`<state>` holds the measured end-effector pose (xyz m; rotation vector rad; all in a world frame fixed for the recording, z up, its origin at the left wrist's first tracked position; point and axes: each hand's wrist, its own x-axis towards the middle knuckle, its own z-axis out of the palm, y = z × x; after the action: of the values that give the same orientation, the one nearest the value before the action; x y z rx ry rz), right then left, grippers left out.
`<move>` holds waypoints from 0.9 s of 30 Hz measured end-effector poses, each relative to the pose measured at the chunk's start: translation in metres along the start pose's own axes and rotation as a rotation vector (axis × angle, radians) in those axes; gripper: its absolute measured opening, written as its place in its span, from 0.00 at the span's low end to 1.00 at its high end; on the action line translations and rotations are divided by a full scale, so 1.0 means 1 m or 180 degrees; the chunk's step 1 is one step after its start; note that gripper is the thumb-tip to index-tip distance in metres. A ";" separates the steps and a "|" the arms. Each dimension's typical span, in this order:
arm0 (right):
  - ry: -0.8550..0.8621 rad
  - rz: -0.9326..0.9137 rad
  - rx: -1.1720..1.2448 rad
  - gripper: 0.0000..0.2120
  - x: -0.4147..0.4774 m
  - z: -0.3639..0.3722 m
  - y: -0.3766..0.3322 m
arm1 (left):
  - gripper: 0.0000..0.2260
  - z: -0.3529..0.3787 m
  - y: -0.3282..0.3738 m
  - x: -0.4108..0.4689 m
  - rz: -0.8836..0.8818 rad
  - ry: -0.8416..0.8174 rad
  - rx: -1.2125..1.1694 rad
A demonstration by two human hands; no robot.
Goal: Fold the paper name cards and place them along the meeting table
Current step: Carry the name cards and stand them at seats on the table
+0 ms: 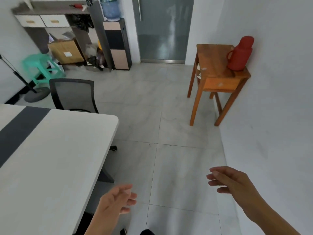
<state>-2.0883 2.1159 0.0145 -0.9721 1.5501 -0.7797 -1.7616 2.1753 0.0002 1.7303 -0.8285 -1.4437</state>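
Two empty hands (116,199) (227,181) beside table (55,150)

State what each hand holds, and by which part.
Nothing. The left hand and right hand are both open and empty above the floor.

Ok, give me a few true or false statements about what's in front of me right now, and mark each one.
1. Both the left hand and the right hand are empty. True.
2. A red thermos stands on the wooden side table. True.
3. Folded name cards line the meeting table. False: no cards show on the part in view.
4. The mesh chair is green. False: it is black; the plastic stool is green.
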 end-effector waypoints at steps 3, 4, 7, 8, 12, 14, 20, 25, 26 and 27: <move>-0.0146 -0.0083 -0.0095 0.07 0.069 0.017 -0.034 | 0.08 -0.005 0.015 0.053 -0.0162 0.0156 -0.0104; -0.0181 -0.0073 -0.0118 0.07 0.091 0.024 -0.043 | 0.08 -0.008 0.022 0.075 -0.0209 0.0185 -0.0121; -0.0171 0.0024 -0.0105 0.07 0.152 0.048 -0.064 | 0.08 -0.018 0.048 0.144 -0.0235 0.0250 -0.0159; -0.0128 0.0070 -0.0077 0.07 0.171 0.055 -0.071 | 0.07 -0.023 0.060 0.168 -0.0228 0.0242 -0.0145; -0.0034 0.0147 0.0029 0.06 0.244 0.072 -0.121 | 0.07 -0.038 0.135 0.255 -0.0061 0.0135 -0.0106; 0.0077 0.0099 0.0044 0.06 0.280 0.074 -0.149 | 0.15 -0.043 0.172 0.297 0.0047 0.0083 0.0007; 0.0147 0.0123 0.0071 0.07 0.397 0.088 -0.211 | 0.06 -0.044 0.253 0.416 0.0246 -0.0018 0.0007; 0.0007 0.0217 0.0055 0.07 0.527 0.111 -0.258 | 0.11 -0.047 0.288 0.514 -0.0054 0.0197 -0.0080; -0.0031 0.0229 0.0040 0.06 0.556 0.115 -0.270 | 0.08 -0.049 0.294 0.533 -0.0103 0.0241 -0.0118; -0.0082 0.0260 0.0018 0.06 0.585 0.120 -0.282 | 0.08 -0.051 0.303 0.551 -0.0180 0.0303 -0.0142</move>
<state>-1.9612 1.4687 -0.0199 -0.9056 1.5546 -0.7112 -1.6288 1.5594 -0.0244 1.7867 -0.6972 -1.3945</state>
